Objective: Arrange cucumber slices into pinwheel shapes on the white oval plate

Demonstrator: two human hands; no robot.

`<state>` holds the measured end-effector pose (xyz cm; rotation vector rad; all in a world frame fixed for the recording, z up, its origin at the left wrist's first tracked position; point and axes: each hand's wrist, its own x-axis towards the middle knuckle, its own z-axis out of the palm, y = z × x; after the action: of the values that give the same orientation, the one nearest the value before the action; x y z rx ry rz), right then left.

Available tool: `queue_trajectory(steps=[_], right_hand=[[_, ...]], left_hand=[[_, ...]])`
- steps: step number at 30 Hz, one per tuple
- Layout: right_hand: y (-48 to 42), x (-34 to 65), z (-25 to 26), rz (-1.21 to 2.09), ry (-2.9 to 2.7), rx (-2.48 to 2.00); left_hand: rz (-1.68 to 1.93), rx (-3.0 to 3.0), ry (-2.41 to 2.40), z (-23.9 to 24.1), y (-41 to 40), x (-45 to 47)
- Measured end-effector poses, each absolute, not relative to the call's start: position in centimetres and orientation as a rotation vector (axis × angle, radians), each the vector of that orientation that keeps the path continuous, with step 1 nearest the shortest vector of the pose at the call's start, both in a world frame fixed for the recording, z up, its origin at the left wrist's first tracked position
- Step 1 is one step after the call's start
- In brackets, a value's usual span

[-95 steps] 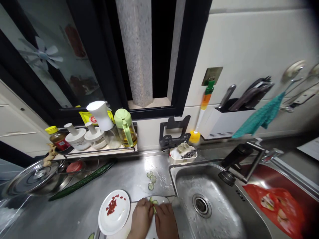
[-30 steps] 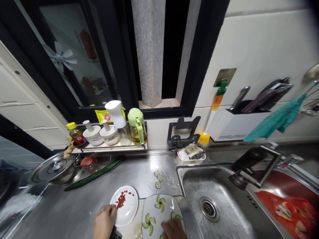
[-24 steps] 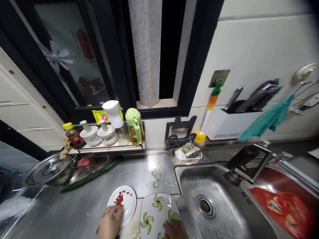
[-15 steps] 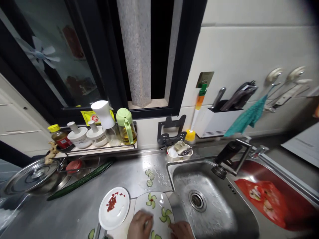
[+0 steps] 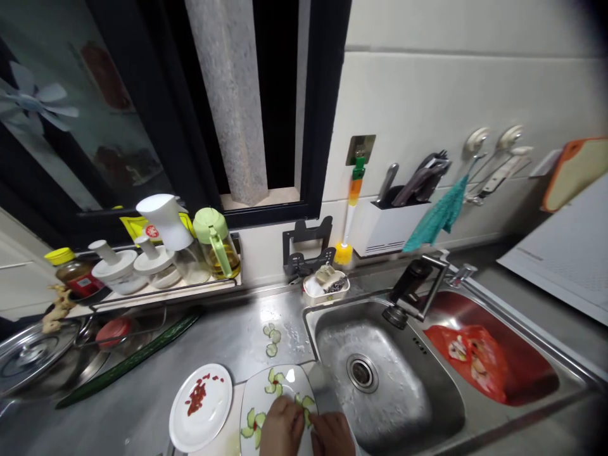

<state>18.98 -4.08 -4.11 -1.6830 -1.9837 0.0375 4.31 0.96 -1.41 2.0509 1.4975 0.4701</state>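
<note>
A white square plate (image 5: 247, 394) lies at the bottom centre, with thin cucumber slices (image 5: 253, 428) set out in flower-like groups, some with a red bit in the middle. My left hand (image 5: 282, 425) reaches over the plate, its fingers closed at the right-hand group of cucumber slices (image 5: 306, 403). Anything between those fingertips is hidden. My right hand (image 5: 333, 433) is at the plate's right edge, fingers bent together close to the same group; I cannot make out what they hold. Left of the plate, a round white dish (image 5: 219, 413) carries small dried red berries (image 5: 196, 399).
A long cucumber (image 5: 128, 364) lies on the steel counter at left. Several loose slices (image 5: 272, 341) lie behind the plate. The sink (image 5: 394, 367) is at right, with a faucet (image 5: 434, 285) and a red plastic bag (image 5: 479, 361). Condiment jars (image 5: 116, 272) line the back.
My left hand has moved right across the plate to the right-hand cucumber group, closer to my right hand. The whole view has swung to the right.
</note>
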Motion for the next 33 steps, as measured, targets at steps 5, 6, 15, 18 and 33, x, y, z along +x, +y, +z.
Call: queue_trajectory(steps=[5, 6, 15, 18, 33], right_hand=[[-3.6, 18.3, -3.9, 0.042, -1.974, -1.708], [-3.5, 18.2, -3.9, 0.037, -1.973, -1.722], [-3.3, 17.9, -4.3, 0.035, -2.003, -1.741], [-3.2, 17.8, -4.3, 0.006, -1.992, -1.731], [-3.1, 18.2, -4.6, 0.060, -1.873, -1.663]], left_hand=[[0.426, 2.041, 1.517, -1.6, 1.1, 4.3], [0.422, 2.038, 1.517, -1.5, 1.1, 4.4], [0.429, 2.014, 1.533, -1.2, 1.3, 4.5], [0.483, 2.024, 1.496, -1.5, 1.4, 4.3], [0.440, 1.962, 1.484, -0.5, 1.2, 4.5]])
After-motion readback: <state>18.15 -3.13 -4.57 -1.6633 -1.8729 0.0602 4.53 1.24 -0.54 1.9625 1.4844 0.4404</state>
